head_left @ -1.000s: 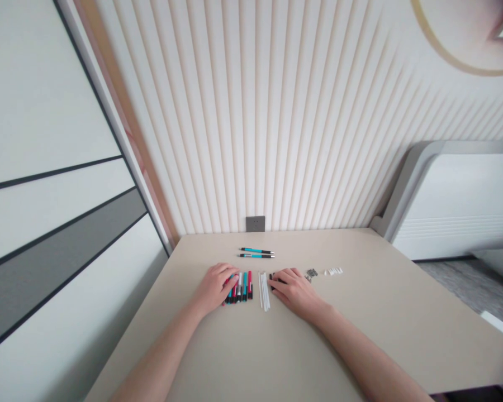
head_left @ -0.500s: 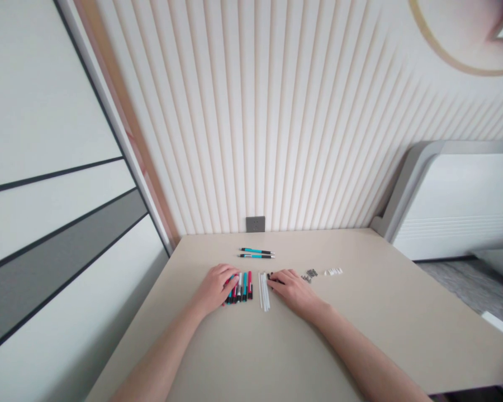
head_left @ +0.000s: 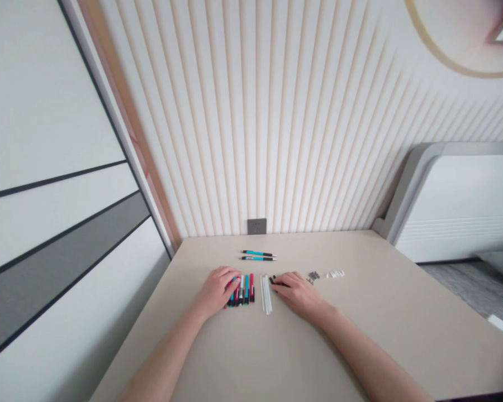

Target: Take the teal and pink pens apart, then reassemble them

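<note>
My left hand point(head_left: 218, 290) lies over the left part of a row of pen barrels point(head_left: 246, 288) in red, blue and white with black ends. Its thumb is apart from the fingers, and it covers some of the barrels. My right hand point(head_left: 298, 290) rests with loosely bent fingers over small black pen parts point(head_left: 272, 280), most of which it hides. Between the hands lies a bundle of thin white refills point(head_left: 266, 295). Just past my right hand are small grey metal pieces point(head_left: 314, 276), perhaps springs, and short white pieces point(head_left: 336, 274).
Two blue and black pens point(head_left: 259, 255) lie farther back on the beige table point(head_left: 251, 357). A dark wall socket point(head_left: 257, 226) sits at the table's back edge, in a ribbed wall. A cabinet point(head_left: 58, 268) stands to the left, and a pale headboard point(head_left: 461, 195) to the right.
The view has shifted slightly, so everything sits a little lower and to the right. Both hands stay over the same parts, with hardly any movement.
</note>
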Action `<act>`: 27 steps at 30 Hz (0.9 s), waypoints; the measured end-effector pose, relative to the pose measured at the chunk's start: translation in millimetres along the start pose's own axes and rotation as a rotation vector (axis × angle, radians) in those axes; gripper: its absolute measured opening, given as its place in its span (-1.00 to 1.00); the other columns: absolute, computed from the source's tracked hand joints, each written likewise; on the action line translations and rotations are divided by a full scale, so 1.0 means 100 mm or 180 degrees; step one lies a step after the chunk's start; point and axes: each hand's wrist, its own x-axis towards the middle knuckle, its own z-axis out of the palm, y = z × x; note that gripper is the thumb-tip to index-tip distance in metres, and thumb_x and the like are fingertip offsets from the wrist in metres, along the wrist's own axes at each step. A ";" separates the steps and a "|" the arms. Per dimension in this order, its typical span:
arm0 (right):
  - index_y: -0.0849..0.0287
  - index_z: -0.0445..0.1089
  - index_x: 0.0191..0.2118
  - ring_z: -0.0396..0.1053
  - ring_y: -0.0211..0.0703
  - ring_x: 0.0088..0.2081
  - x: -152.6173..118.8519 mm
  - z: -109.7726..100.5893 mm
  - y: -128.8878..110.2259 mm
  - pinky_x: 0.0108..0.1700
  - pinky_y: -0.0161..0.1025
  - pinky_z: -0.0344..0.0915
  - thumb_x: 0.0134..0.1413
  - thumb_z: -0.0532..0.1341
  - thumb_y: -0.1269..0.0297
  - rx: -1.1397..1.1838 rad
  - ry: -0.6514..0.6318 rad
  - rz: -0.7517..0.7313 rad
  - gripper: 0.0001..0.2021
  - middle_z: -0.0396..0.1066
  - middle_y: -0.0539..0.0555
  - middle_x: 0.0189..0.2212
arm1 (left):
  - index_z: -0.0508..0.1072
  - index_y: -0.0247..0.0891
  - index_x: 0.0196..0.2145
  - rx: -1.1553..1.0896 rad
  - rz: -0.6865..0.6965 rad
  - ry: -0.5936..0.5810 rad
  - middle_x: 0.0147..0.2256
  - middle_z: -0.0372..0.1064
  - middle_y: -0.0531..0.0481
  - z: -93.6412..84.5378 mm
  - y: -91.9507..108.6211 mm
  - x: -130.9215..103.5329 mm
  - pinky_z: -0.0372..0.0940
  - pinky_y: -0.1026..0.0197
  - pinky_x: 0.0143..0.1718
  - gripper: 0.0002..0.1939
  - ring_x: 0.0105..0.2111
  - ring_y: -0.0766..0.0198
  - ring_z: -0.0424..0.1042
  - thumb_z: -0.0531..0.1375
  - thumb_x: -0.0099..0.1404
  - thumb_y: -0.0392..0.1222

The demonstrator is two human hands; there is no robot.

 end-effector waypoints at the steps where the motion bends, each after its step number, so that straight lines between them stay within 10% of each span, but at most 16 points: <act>1: 0.07 0.42 0.00 0.34 -0.10 -0.08 0.00 -0.02 -0.02 -0.02 -0.13 0.27 0.30 0.08 0.35 0.0018 0.0010 0.0016 -0.76 0.43 0.11 -0.10 | 0.48 -0.15 -0.07 0.0009 -0.0002 0.0000 -0.12 0.44 -0.06 0.00 0.00 0.00 0.26 0.06 0.00 -0.72 -0.08 0.16 0.39 0.01 0.42 -0.12; 27: 0.08 0.43 -0.03 0.34 -0.12 -0.12 -0.03 -0.24 -0.06 -0.05 -0.16 0.25 0.28 0.06 0.38 0.0423 0.0302 0.0115 -0.75 0.42 0.13 -0.15 | 0.49 -0.17 -0.07 0.0714 -0.0006 -0.0443 -0.17 0.42 -0.08 0.25 -0.28 0.73 0.28 0.10 -0.10 -0.72 -0.16 0.15 0.39 0.06 0.35 -0.30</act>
